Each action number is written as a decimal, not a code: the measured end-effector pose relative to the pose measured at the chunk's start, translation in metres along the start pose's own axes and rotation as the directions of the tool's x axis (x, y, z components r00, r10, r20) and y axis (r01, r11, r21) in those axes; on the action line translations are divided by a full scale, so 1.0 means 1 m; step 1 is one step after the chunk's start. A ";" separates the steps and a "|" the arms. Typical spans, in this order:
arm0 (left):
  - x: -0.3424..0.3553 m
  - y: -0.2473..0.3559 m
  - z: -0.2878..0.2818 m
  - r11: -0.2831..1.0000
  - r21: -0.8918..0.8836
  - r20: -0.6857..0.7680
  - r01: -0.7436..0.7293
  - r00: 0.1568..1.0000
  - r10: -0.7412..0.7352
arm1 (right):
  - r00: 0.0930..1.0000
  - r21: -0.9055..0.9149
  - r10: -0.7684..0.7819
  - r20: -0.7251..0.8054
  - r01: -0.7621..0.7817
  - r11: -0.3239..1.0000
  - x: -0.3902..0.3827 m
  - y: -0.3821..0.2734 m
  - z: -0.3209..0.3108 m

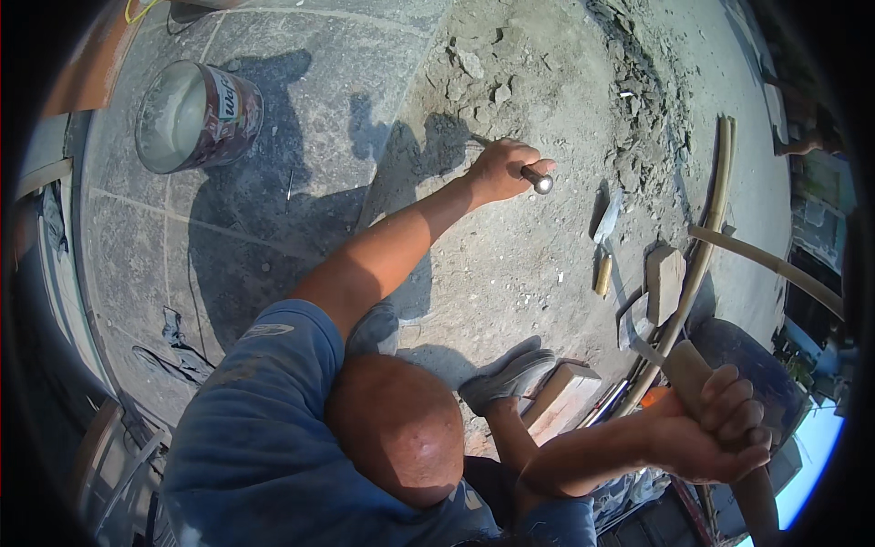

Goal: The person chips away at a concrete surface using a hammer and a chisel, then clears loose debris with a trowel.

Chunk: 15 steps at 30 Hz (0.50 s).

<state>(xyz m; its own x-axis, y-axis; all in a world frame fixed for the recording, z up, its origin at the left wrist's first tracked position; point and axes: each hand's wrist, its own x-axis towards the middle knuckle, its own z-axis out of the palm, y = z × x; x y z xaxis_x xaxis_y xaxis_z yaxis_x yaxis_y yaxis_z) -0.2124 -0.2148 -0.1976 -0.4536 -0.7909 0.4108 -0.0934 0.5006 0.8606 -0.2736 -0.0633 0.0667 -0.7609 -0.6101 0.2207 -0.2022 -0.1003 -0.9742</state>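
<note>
My left hand (503, 171) is closed round a short metal chisel (541, 182). The chisel's bright round end sticks out beside the thumb, and its dark far end shows past the fingers, over rough, broken ground. At the right, raised nearer the camera, my right hand (715, 433) grips a thick wooden handle (688, 369). I cannot make out the head of that tool. On the ground between the hands lies a trowel (608, 217) with a wooden grip. A grey triangular blade (634, 321) shows close to the wooden handle.
A bucket (232, 114) of cloudy water stands on the grey tiles (273, 237) at left. Rubble (638, 128) lies along the far right. Long poles (720, 182), a tan block (665, 278) and a brick (563, 397) lie on the right.
</note>
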 end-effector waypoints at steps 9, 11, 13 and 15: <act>-0.009 0.002 0.006 0.999 -0.038 0.105 -0.029 0.994 0.033 | 0.862 -0.325 0.486 0.147 -0.421 0.847 -0.041 0.067 -0.019; -0.014 -0.011 0.001 1.000 -0.023 0.123 0.000 0.992 0.002 | 0.979 -0.165 0.176 0.106 -0.157 0.974 -0.004 0.015 -0.009; -0.009 -0.004 0.001 1.000 -0.022 0.081 -0.003 0.997 0.005 | 0.991 -0.059 -0.129 -0.029 0.127 0.990 0.025 -0.043 0.001; -0.002 0.000 0.007 0.998 -0.063 0.063 0.003 0.998 0.001 | 0.965 0.057 -0.256 -0.062 0.259 0.964 0.028 -0.050 -0.006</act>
<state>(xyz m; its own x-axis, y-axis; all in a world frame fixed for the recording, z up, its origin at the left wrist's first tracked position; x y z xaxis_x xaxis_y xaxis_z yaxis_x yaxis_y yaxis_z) -0.2172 -0.2107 -0.2005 -0.5084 -0.7665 0.3924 -0.0383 0.4754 0.8790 -0.2879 -0.0708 0.1222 -0.7207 -0.5143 0.4648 -0.3571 -0.2993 -0.8848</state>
